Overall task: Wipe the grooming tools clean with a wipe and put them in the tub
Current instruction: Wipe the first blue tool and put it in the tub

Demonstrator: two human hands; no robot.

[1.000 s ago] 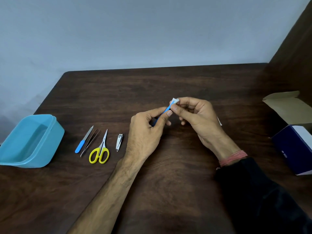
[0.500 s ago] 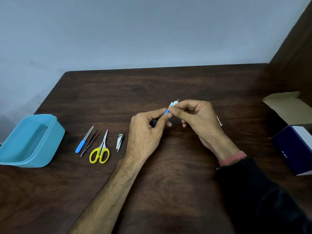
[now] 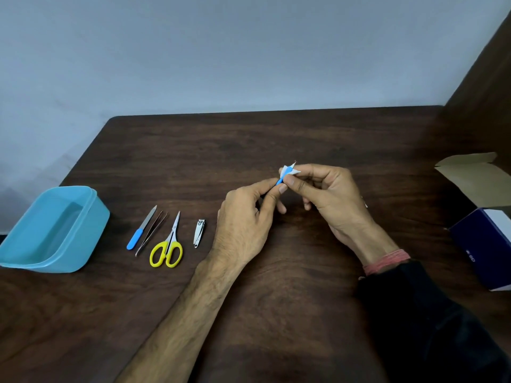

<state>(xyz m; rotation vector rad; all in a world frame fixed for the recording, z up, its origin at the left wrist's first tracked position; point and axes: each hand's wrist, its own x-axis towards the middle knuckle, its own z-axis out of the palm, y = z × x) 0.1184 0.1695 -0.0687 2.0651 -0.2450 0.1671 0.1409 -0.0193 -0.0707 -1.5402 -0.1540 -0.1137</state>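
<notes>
**A:** Status?

**Me:** My left hand (image 3: 243, 225) pinches the lower end of the blue-handled tool (image 3: 282, 176) between thumb and forefinger. My right hand (image 3: 329, 194) pinches the white wipe (image 3: 290, 171), folded round the tool's upper part. Both are held just above the table (image 3: 276, 272), mid-right.

**A:** Delta vs a second ago?

**Me:** Wipe has slid back along the tool. Earlier it capped the end; now the blue taper and a thin tip poke out past it. Tip detail is too small to read. The hands have hardly shifted.

**A:** Tub?

**Me:** Teal tub (image 3: 91, 233) sits at the far left edge, same spot. Can't see any tool inside.

**A:** Rest of the kit?

**Me:** Unmoved, in a row between the tub and my left wrist: blue-handled nail file (image 3: 141, 228), tweezers (image 3: 152, 233) just beside it, yellow scissors (image 3: 167, 247), nail clipper (image 3: 199, 233). All lie flat on the table and nothing touches the tub.

**A:** Right side?

**Me:** An open dark-blue box (image 3: 481, 244) at the right edge, flap up, well apart from my hands.
</notes>
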